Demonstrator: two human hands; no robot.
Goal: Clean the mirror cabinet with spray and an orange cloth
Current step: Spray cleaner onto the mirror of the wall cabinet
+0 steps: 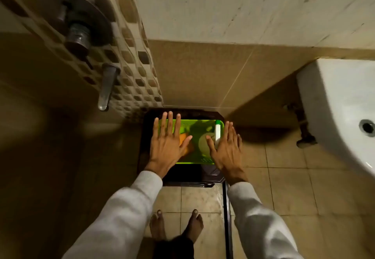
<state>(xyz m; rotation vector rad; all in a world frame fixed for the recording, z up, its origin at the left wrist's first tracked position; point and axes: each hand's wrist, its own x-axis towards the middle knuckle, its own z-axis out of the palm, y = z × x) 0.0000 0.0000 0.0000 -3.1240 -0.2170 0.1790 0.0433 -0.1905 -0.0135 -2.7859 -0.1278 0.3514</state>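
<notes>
Orange cloth (183, 140) is lying in a lime-green plastic basket (199, 160), partly hidden under the left hand (168, 145). That hand is hovering palm-down with its fingers (170, 122) spread wide, gripping nothing. The right hand (226, 147) is likewise hanging flat and spread over the basket's right side, empty. Between the thumbs a pale round object is showing, too blurred to name. A white spray bottle with a green cap (218, 132) is lying along the basket's right wall, just beside the right hand. The basket is resting on a dark stool (188, 175) standing on the tiled floor (284, 187), near a white washbasin (341, 104).
</notes>
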